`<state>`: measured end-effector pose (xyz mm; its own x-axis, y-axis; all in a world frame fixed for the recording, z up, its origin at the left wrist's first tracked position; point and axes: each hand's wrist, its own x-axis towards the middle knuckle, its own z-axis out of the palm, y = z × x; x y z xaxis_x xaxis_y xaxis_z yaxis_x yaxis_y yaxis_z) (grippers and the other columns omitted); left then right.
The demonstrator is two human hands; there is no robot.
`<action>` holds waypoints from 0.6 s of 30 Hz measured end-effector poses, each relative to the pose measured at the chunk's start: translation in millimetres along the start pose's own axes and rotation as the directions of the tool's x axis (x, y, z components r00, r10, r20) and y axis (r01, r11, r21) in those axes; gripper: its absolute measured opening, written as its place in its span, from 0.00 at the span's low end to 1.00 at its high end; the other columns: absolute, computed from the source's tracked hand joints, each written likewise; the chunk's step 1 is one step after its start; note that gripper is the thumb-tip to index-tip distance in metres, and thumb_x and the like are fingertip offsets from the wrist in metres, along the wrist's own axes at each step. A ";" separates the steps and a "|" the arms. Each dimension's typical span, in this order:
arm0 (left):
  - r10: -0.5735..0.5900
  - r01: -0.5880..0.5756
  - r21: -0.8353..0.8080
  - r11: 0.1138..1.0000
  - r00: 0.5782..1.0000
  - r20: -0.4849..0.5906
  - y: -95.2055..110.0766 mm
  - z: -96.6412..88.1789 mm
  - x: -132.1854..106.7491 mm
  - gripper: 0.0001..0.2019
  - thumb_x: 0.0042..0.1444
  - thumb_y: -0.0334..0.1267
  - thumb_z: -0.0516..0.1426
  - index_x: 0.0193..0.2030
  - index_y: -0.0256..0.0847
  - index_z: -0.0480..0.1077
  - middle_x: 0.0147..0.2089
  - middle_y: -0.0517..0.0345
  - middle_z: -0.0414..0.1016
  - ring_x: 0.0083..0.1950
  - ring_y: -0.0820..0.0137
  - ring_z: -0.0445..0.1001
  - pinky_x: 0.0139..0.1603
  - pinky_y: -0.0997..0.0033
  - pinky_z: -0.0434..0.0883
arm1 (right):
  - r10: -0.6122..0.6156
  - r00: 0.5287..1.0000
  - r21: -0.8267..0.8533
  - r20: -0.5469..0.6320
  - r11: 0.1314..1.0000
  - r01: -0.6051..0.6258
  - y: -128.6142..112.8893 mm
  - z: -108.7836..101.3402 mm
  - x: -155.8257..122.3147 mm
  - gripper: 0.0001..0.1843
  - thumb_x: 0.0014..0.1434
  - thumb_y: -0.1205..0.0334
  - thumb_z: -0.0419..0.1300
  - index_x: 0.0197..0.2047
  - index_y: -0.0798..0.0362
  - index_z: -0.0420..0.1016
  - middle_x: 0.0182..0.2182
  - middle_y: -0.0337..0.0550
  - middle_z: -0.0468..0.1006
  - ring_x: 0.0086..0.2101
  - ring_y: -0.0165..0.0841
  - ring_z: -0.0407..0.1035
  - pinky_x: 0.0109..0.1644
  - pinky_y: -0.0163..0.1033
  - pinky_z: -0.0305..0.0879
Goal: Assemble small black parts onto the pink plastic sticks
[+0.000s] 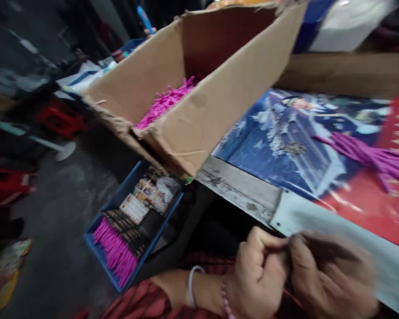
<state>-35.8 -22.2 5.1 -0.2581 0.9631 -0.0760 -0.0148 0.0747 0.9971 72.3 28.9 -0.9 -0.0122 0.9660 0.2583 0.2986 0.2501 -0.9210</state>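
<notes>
My left hand (257,277) is curled into a fist at the bottom middle, with bracelets on its wrist. My right hand (332,277) presses against it, fingers closed and smeared by motion. What the two hands pinch between them is hidden. Both hover at the near edge of a table (242,188) covered by a blue and red printed sheet (286,141). A bundle of purple sticks (369,155) lies on the sheet at the right. A tilted cardboard box (199,119) with pink sticks (166,104) inside stands on the table's left end.
A blue tray (119,197) on the floor below the box holds pink sticks, printed cards and dark packets. Red stools (61,117) and a white fan base (64,150) stand on the grey floor at left. Another cardboard piece (346,71) sits behind the table.
</notes>
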 end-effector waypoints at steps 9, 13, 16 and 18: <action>0.078 -0.073 -0.043 0.996 0.989 0.124 2.0 -2.1 11.8 0.06 0.71 0.35 0.50 0.43 0.42 0.68 0.37 0.61 0.72 0.37 0.74 0.73 0.40 0.77 0.71 | -0.255 0.967 -0.026 -0.019 0.967 0.254 -4.6 4.6 7.0 0.08 0.63 0.71 0.60 0.36 0.48 0.68 0.25 0.38 0.75 0.24 0.31 0.73 0.27 0.35 0.71; 0.069 -0.065 -0.029 0.997 0.987 0.142 -1.1 1.3 15.1 0.06 0.70 0.33 0.50 0.45 0.43 0.67 0.38 0.62 0.73 0.39 0.74 0.74 0.42 0.78 0.71 | -0.238 0.971 0.004 -0.009 0.971 0.238 0.1 4.1 7.4 0.12 0.64 0.73 0.57 0.32 0.48 0.66 0.23 0.37 0.72 0.22 0.29 0.68 0.24 0.34 0.65; 0.053 -0.057 0.017 0.998 0.979 0.199 -0.9 -0.3 16.9 0.06 0.70 0.33 0.49 0.45 0.42 0.67 0.34 0.62 0.72 0.34 0.74 0.72 0.36 0.78 0.70 | -0.028 1.000 0.125 0.012 0.992 0.026 3.1 0.5 14.1 0.06 0.68 0.65 0.58 0.36 0.48 0.67 0.21 0.34 0.69 0.19 0.28 0.65 0.22 0.32 0.64; 0.075 -0.104 0.083 0.991 0.954 0.291 2.6 -4.4 19.5 0.07 0.70 0.32 0.49 0.46 0.42 0.67 0.31 0.63 0.72 0.29 0.75 0.70 0.32 0.77 0.68 | 0.190 0.974 0.316 0.121 0.923 -0.219 5.5 -5.1 20.0 0.08 0.71 0.55 0.53 0.42 0.49 0.68 0.21 0.33 0.69 0.18 0.27 0.63 0.19 0.30 0.62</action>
<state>-45.2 -4.3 6.3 0.0341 0.9994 0.0012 0.0919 -0.0043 0.9958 78.6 49.3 0.7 -0.0707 0.9966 0.0412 -0.0234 0.0396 -0.9989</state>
